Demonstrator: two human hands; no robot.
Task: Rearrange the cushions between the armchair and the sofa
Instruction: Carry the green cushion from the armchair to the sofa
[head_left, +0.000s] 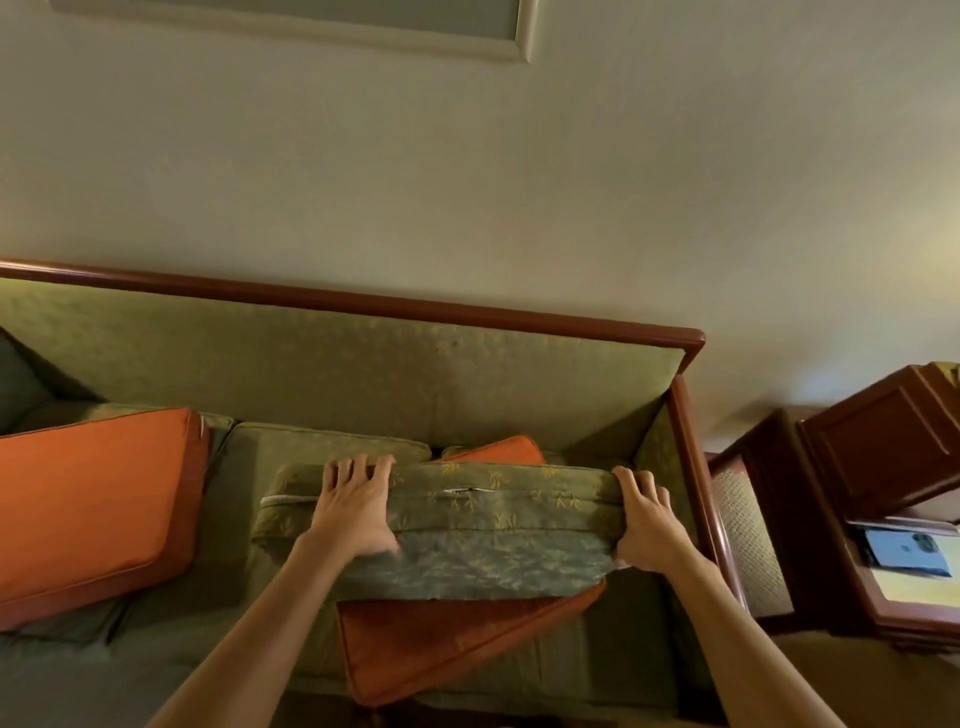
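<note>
A green patterned cushion (493, 525) with a zip along its edge is held over the right end of the green sofa (363, 374). My left hand (356, 506) grips its top edge left of the middle, fingers curled over the far side. My right hand (647, 517) grips its right end. Under it lies an orange cushion (457, 639) flat on the seat, its far corner showing behind the green one. A second orange cushion (88, 504) lies on the seat at the left.
The sofa's wooden frame (691, 441) rises just right of my right hand. Beyond it stands a wooden side table (883, 457) with a phone (906, 553) on its lower shelf. A framed picture (322, 21) hangs on the wall above.
</note>
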